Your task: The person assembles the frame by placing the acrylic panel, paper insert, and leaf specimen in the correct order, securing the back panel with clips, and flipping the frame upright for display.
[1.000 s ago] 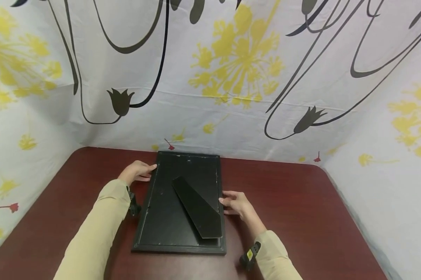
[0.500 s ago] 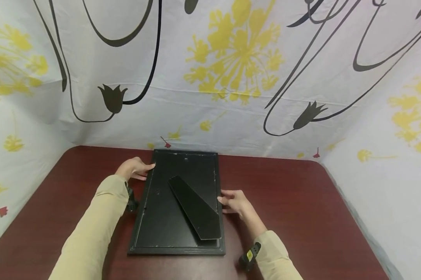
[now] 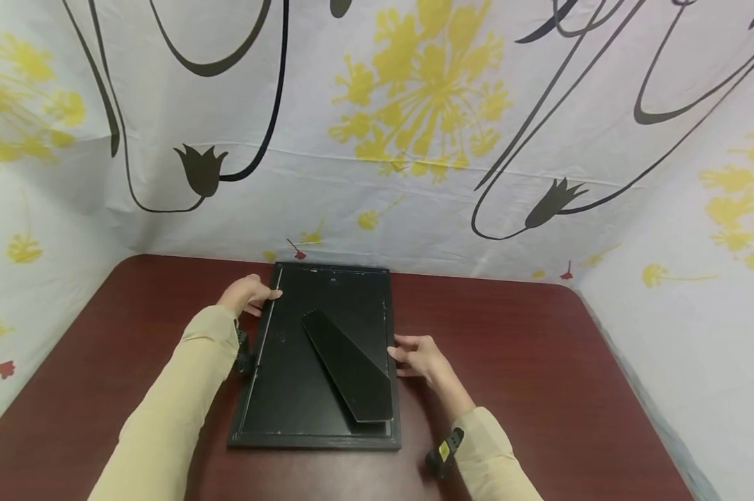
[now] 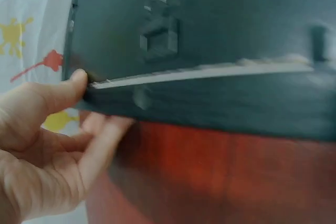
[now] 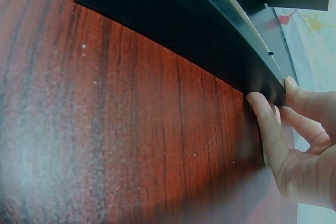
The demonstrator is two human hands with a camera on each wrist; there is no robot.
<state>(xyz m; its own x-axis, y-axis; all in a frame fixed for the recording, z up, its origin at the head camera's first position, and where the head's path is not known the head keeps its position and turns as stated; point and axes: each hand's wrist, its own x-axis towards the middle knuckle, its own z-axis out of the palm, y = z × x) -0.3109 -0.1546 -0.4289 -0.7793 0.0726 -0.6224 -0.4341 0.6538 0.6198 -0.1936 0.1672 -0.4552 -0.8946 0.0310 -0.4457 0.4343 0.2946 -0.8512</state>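
Note:
A black picture frame (image 3: 289, 362) lies face down on the table, its long sides running away from me. Its stand leg (image 3: 351, 369) slants across the back, slightly raised at the wide end. My left hand (image 3: 248, 293) pinches the left edge near the far corner; in the left wrist view the thumb (image 4: 79, 81) is on the back and the fingers reach beneath the edge. At the right edge, about midway, my right hand (image 3: 422, 358) holds the frame with the thumb on top and fingers against its side, low by the table. The fingertips underneath are hidden.
The dark red wooden table (image 3: 508, 362) extends to both sides. A white cloth (image 3: 364, 174) with yellow and dark flower prints hangs at the back and sides, close behind the frame's far end. Small dark devices (image 3: 445, 452) are strapped at both wrists.
The left thumb has come a little further over the frame's left edge onto its back. My right hand keeps its place, and the head view has shifted slightly.

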